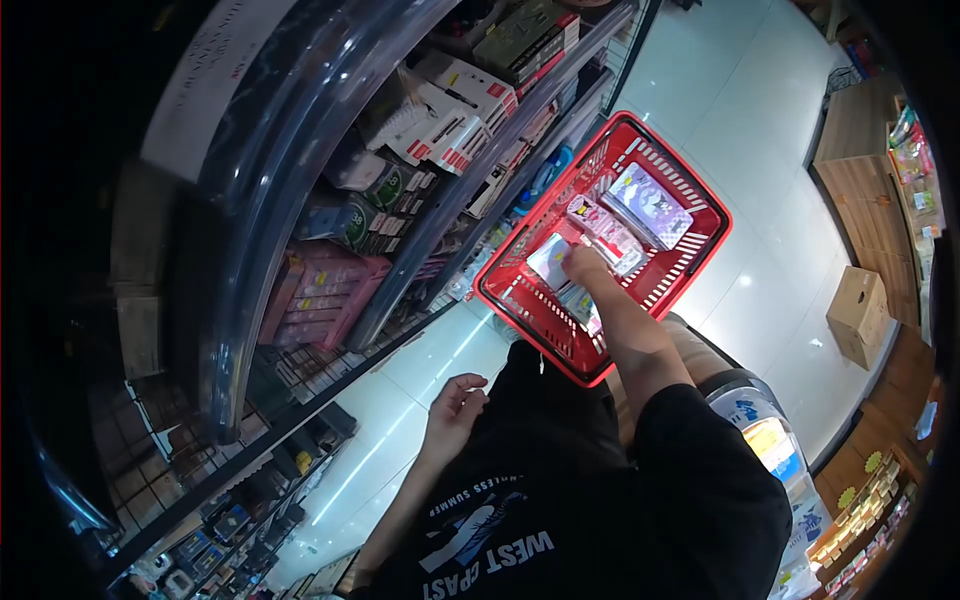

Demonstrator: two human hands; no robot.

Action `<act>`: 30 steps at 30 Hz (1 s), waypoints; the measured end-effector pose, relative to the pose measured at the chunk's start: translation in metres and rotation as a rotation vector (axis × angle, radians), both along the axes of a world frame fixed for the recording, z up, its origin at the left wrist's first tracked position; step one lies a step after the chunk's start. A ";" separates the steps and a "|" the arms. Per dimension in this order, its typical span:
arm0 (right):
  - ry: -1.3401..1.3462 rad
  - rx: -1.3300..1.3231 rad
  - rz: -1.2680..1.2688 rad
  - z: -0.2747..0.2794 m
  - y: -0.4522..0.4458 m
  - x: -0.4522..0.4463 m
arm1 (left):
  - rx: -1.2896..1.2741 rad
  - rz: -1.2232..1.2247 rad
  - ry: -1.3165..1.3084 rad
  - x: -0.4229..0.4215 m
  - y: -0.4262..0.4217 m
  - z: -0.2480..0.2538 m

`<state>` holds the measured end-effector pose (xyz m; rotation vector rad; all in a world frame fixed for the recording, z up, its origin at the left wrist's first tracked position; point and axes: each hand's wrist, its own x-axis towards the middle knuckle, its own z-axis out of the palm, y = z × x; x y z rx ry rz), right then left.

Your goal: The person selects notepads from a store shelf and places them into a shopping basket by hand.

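My right hand (586, 264) reaches into a red plastic shopping basket (625, 122), its fingers closed on the edge of a small pale packet (548, 262). Beside the hand, within the basket, lies a pink-and-white package (608, 233). Against the far side rests a lilac box with a cartoon character (654, 204). Another small package (578, 303) is partly hidden under my right wrist. My left hand (457, 408) hangs apart from the basket over the floor, fingers loosely curled with a gap to the thumb and nothing in them.
Shelves on the left carry white-and-red boxes (450, 135), green packs (392, 188) and a pink plastic crate (318, 298). At right a cardboard box (858, 315) stands on the tiled floor (735, 110) near a wooden display unit (860, 170). Goods in clear packaging (765, 430) sit close to my right elbow.
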<state>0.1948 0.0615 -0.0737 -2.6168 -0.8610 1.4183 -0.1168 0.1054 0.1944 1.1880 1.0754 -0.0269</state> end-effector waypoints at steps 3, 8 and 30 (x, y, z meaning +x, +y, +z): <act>-0.034 -0.035 0.008 -0.025 0.003 -0.006 | -0.010 -0.012 0.038 -0.003 -0.005 -0.005; -0.141 -0.016 -0.089 -0.036 0.006 -0.007 | -0.054 -0.012 0.085 -0.005 -0.006 -0.011; 0.679 0.849 -0.205 0.306 -0.009 -0.067 | -0.125 0.257 -0.465 0.047 0.039 0.026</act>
